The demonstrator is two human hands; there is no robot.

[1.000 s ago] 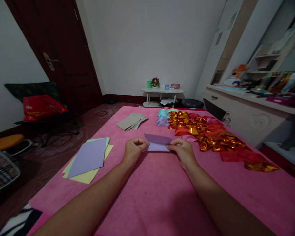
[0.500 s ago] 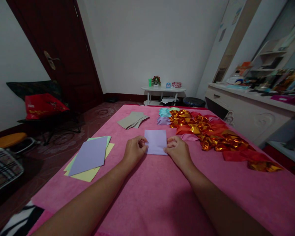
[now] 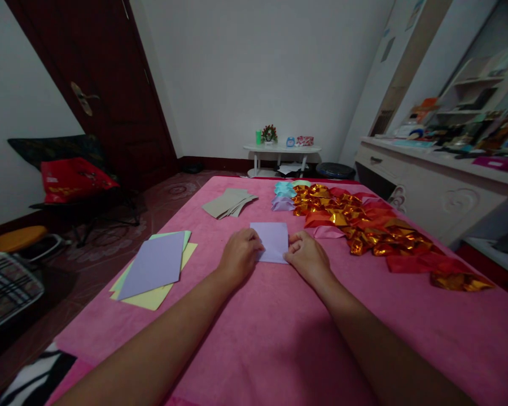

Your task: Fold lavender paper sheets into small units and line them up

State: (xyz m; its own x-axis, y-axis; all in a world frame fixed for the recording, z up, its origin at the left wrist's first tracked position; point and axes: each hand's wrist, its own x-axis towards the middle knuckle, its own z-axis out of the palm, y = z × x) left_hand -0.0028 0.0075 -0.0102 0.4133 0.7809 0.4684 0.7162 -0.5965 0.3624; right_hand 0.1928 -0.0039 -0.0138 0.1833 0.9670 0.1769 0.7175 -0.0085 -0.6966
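A lavender sheet of paper (image 3: 271,239), folded to a small near-square, lies on the pink cloth between my two hands. My left hand (image 3: 240,252) is closed at its left side, with curled fingers covering part of the lower left edge. At the lower right corner, my right hand (image 3: 309,256) pinches the paper between thumb and fingers. To the left rests a loose stack of coloured paper (image 3: 154,265), lavender on top with green and yellow showing beneath. Beyond the folded sheet is a fanned pile of greyish paper (image 3: 231,203).
Folded gold and red foil pieces (image 3: 355,220) spread over the table's right side, near turquoise and lavender folded pieces (image 3: 283,197). A cluttered white dresser (image 3: 440,192) stands right; a chair with a red bag (image 3: 74,179) is left. A small white table (image 3: 281,149) stands by the wall.
My left hand has slid a little right, further over the paper's left edge, its fingers now more curled over. My right hand stays at the right corner. The camera view has shifted slightly.
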